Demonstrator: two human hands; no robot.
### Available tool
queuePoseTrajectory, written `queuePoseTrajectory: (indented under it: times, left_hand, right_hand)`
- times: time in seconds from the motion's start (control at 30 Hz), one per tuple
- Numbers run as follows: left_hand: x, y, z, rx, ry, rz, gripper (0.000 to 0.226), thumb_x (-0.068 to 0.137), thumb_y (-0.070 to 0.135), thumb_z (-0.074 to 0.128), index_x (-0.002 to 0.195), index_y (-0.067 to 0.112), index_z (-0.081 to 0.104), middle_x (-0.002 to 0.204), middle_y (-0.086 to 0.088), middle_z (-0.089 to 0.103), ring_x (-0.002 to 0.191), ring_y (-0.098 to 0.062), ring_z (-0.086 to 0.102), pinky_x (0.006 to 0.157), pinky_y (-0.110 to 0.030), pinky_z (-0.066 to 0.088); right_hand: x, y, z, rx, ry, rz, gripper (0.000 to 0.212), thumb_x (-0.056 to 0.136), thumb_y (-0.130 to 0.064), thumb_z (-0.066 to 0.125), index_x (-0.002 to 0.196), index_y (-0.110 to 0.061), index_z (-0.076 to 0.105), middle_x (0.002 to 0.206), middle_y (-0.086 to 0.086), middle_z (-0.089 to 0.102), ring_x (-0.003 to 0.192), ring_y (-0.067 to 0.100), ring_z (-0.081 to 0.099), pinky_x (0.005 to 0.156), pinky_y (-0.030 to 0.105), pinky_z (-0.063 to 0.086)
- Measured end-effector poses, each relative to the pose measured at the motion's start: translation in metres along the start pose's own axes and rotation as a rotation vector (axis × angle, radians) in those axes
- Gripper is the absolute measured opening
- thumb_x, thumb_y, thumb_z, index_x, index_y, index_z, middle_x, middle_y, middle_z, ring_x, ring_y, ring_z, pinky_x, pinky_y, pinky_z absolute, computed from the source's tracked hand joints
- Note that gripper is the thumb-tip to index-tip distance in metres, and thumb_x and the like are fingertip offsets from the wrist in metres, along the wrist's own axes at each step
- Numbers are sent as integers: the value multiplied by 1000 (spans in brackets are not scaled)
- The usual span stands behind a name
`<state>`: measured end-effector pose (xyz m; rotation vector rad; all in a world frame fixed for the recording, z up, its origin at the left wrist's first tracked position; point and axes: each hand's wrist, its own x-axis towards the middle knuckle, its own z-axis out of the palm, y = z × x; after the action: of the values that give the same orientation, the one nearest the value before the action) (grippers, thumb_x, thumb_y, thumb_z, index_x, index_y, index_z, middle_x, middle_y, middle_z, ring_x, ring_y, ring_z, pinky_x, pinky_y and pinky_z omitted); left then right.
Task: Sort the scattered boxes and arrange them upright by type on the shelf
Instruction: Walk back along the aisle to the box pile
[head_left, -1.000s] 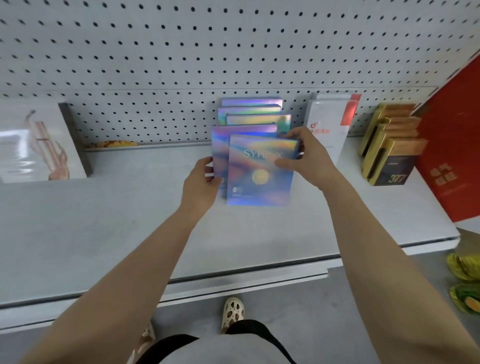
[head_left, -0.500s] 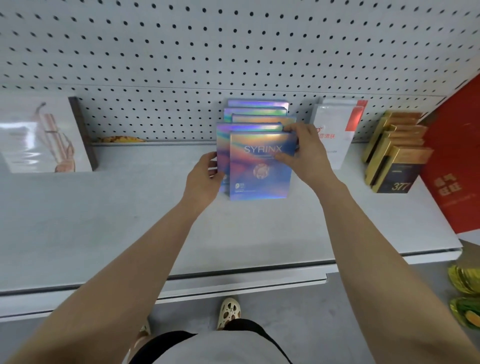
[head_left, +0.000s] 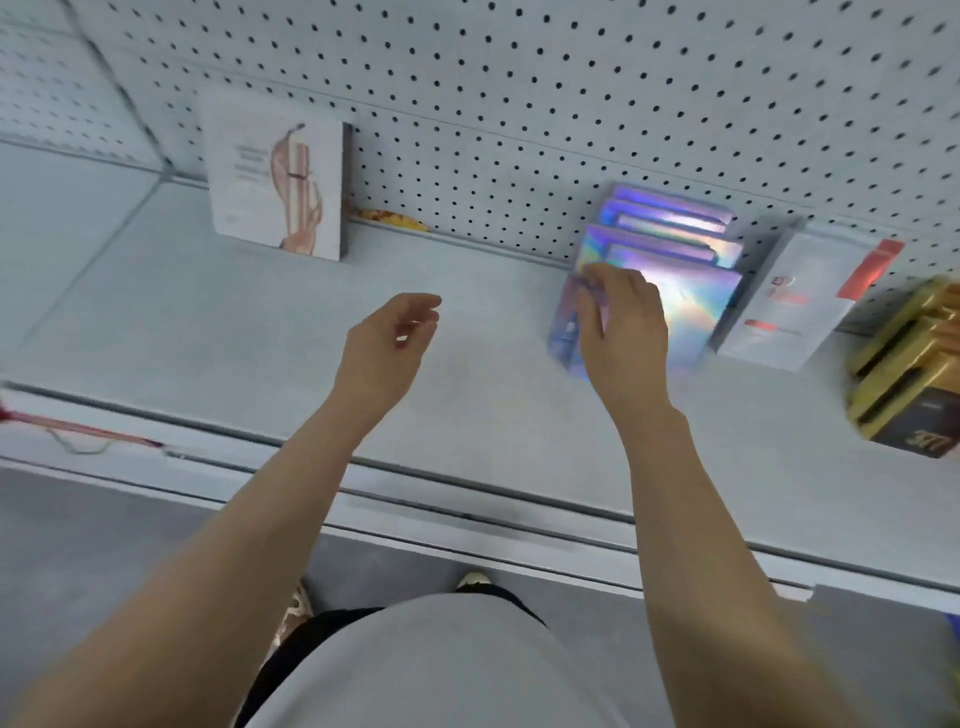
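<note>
Several holographic boxes (head_left: 670, 234) stand upright in a row against the pegboard, right of the shelf's middle. My right hand (head_left: 623, 332) lies over the front holographic box (head_left: 696, 317), its fingers curled on that box's upper left corner; motion blur smears the box's left edge. My left hand (head_left: 389, 343) hovers above the bare shelf (head_left: 208, 338), left of the row, fingers loosely curled and holding nothing. A white box with a red stripe (head_left: 795, 306) stands just right of the row. Gold and black boxes (head_left: 904, 374) stand at the far right.
A large white box with a figure picture (head_left: 270, 187) stands at the back left against the pegboard (head_left: 519, 104). A yellow item (head_left: 389, 218) lies behind it at the shelf's back edge. A red cord (head_left: 78, 431) runs along the shelf's front left edge.
My left hand has let go of the holographic boxes and pulled away to the left. My right hand slid from the front box's right corner to its left. The view swung left.
</note>
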<state>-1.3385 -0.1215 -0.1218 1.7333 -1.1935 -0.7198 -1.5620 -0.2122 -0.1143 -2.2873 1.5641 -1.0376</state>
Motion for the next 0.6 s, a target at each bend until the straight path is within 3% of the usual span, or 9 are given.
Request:
queuePoseTrajectory:
  times: [0.13,0.23,0.4,0.5,0.6]
  left_hand:
    - [-25,-38,-71,8,100,-50,20,96,17,56,111,29,65,104,8,70,90,-6,63,77,-2,42]
    - [-44,-72,-134,1,189,-91,21,96,17,56,108,32,64,103,9,70,90,1,62,77,-2,42]
    - [-78,-132,-249,-7,323,-178,21,96,19,56,110,33,65,102,12,70,92,-4,64,80,-15,49]
    - [-96,-167,-315,18,409,-208,23,96,17,56,108,34,65,101,15,69,90,1,63,78,-10,46]
    - [-113,-198,-373,32,465,-240,22,96,15,55,110,29,66,101,12,69,90,-3,62,80,-17,47]
  right_hand:
    - [-22,-65,48,81,-135,-51,28,98,-22,49,120,-11,63,114,8,64,104,28,60,93,38,46]
    - [-38,-123,86,100,-252,-114,28,102,-25,48,124,-15,61,119,4,62,106,23,60,92,30,43]
    - [-63,-232,153,133,-394,-196,29,104,-27,45,127,-17,59,121,2,61,108,19,57,89,24,39]
    - [-76,-296,196,166,-452,-247,29,104,-26,44,128,-17,59,121,1,61,109,19,57,89,22,37]
    - [-87,-356,235,205,-496,-284,29,104,-25,45,128,-17,59,121,2,62,109,19,56,89,22,37]
